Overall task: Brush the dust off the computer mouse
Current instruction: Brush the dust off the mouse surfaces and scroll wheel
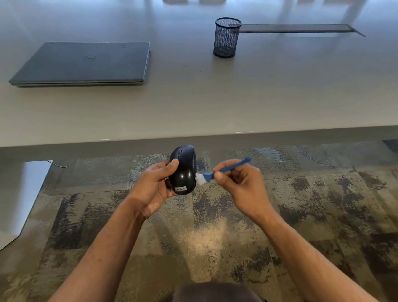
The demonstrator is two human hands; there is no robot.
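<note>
My left hand (154, 186) grips a glossy black computer mouse (184, 169) from its left side, thumb across the top. I hold it in the air below the desk edge, its nose pointing away from me. My right hand (240, 183) pinches the handle of a small blue brush (226, 169). The brush's white bristles touch the right side of the mouse near its rear.
A closed grey laptop (84, 63) lies on the desk (213, 97) at the left. A black mesh pen cup (226, 37) stands further right, beside a long dark slot (295, 28) in the desktop. Patterned carpet (316, 201) lies below my arms.
</note>
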